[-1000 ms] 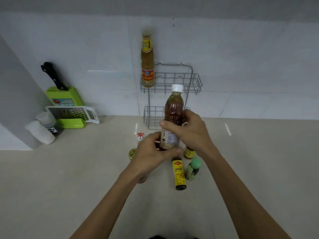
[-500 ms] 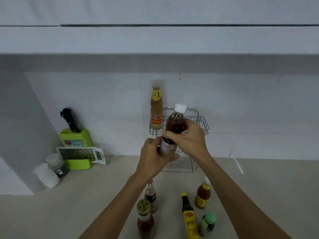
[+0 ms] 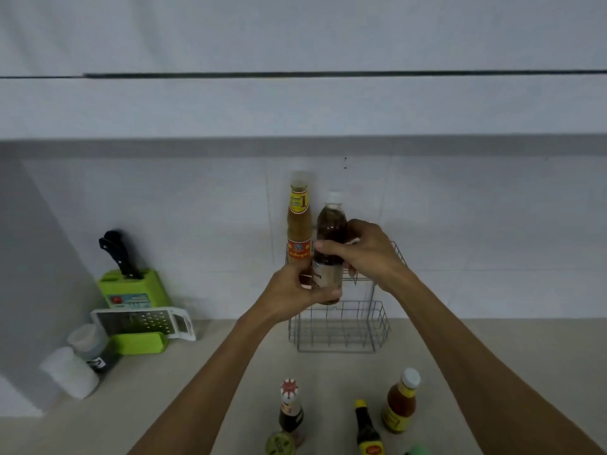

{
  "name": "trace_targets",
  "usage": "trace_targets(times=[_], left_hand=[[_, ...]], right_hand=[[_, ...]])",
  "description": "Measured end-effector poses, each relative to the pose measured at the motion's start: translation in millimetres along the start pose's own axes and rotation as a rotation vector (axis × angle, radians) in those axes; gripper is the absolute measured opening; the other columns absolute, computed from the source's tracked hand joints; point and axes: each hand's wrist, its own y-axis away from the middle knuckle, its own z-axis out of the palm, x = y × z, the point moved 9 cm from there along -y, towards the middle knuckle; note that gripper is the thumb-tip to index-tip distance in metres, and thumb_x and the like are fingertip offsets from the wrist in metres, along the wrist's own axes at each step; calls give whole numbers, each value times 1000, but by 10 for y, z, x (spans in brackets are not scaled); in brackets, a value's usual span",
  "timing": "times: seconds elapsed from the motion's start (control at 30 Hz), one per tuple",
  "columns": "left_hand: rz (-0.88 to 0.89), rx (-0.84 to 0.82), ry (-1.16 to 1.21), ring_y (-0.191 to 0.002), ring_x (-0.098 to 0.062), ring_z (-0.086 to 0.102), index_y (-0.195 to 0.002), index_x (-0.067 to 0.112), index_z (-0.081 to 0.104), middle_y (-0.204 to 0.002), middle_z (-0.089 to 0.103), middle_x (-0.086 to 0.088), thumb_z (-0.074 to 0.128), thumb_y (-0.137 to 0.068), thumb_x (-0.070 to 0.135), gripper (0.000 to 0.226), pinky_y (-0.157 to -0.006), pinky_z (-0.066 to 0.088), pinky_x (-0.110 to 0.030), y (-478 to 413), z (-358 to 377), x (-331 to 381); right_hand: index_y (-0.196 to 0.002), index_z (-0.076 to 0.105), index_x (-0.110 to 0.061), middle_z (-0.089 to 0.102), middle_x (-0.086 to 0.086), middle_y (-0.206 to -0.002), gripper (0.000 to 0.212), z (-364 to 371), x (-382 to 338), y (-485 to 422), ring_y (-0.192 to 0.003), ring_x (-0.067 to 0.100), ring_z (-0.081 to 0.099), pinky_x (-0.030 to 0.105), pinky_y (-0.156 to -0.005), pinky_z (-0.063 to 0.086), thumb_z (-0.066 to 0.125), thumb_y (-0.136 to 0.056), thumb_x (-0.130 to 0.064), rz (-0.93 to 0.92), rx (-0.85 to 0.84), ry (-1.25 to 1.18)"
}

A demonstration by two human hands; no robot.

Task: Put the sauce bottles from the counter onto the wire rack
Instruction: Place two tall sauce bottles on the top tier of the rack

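Both hands hold a brown sauce bottle with a white cap (image 3: 331, 224) upright at the top tier of the wire rack (image 3: 377, 323). My left hand (image 3: 295, 292) grips its lower part from the left. My right hand (image 3: 364, 249) wraps its middle from the right. A taller amber bottle with a yellow and red label (image 3: 298, 224) stands in the top tier just to the left, touching or nearly touching the held one. The rack's lower tier holds nothing. The top tier is mostly hidden behind my hands.
On the counter (image 3: 492, 356) in front of the rack stand a dark bottle with a red-white cap (image 3: 290, 408), an orange sauce bottle (image 3: 401, 402), a dark yellow-capped bottle (image 3: 367, 428) and a green-lidded jar (image 3: 279, 443). A green knife block (image 3: 131, 287), a grater (image 3: 144, 321) and white shakers (image 3: 70, 372) are left.
My hands have lifted the brown bottle from above the counter up to the rack's top tier, beside the amber bottle. The camera has tilted upward.
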Motion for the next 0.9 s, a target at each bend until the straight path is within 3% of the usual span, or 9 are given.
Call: trace_targets(times=[0.07,0.17,0.23,0.33,0.4,0.5,0.57,0.73,0.9], left_hand=[[8,119,-75,-86,-4,65,-116,22,62,-97,67,14,83,-71,33,51,-69,51,-10,-97,-80,54],[-8,152,-53,-91,-11,65,-120,20,59,-105,69,5,84,-71,28,55,-73,50,-11,-246,-164,20],[4,205,-81,-95,-11,67,-122,21,59,-110,70,5,84,-70,32,59,-74,50,-11,-308,-231,33],[18,306,-79,-91,-6,63,-122,24,60,-104,68,11,84,-71,30,57,-67,45,-2,-356,-292,48],[26,333,-110,-88,-5,61,-119,22,63,-101,67,11,84,-71,29,52,-66,44,1,-402,-315,21],[-26,351,-183,-93,-13,64,-113,15,67,-104,70,2,81,-76,27,42,-80,46,-10,-457,-380,-117],[-75,356,-176,-97,-19,69,-109,11,69,-104,73,-4,76,-81,22,31,-85,49,-19,-491,-416,-249],[-84,380,-259,-100,-20,68,-108,10,69,-109,73,-7,61,-91,13,19,-80,43,-14,-573,-473,-319],[-73,405,-252,-100,-22,69,-108,10,69,-109,73,-7,60,-92,12,18,-82,45,-16,-583,-479,-352]], right_hand=[[-97,66,-22,71,-7,-90,55,11,-37,-77,-73,15,70,27,-55,53,83,-61,-59,-22,57,0],[-102,66,-26,70,-12,-92,52,66,-110,-171,-82,11,70,30,-68,58,79,-67,-61,-42,-32,106],[-102,69,-27,75,-8,-88,45,108,-103,-234,-75,10,73,28,-63,58,76,-72,-59,-19,-133,165],[-111,65,-23,76,0,-93,45,44,-80,-395,-70,15,75,28,-59,60,79,-75,-45,1,-70,80],[-120,60,-24,73,1,-102,52,17,-47,-497,-78,18,74,32,-67,62,81,-74,-38,0,-9,58],[-126,58,-27,67,-3,-111,61,55,56,-655,-100,20,67,40,-84,60,82,-70,-37,-31,1,133],[-126,59,-26,69,-1,-115,64,106,147,-752,-102,20,66,40,-88,59,84,-69,-35,-16,-25,153],[-128,61,-20,70,6,-122,59,305,321,-916,-109,25,66,45,-94,56,83,-74,-27,1,-101,226],[-128,55,-14,65,4,-119,57,291,417,-932,-101,17,55,28,-82,44,79,-79,-30,-21,-24,266]])
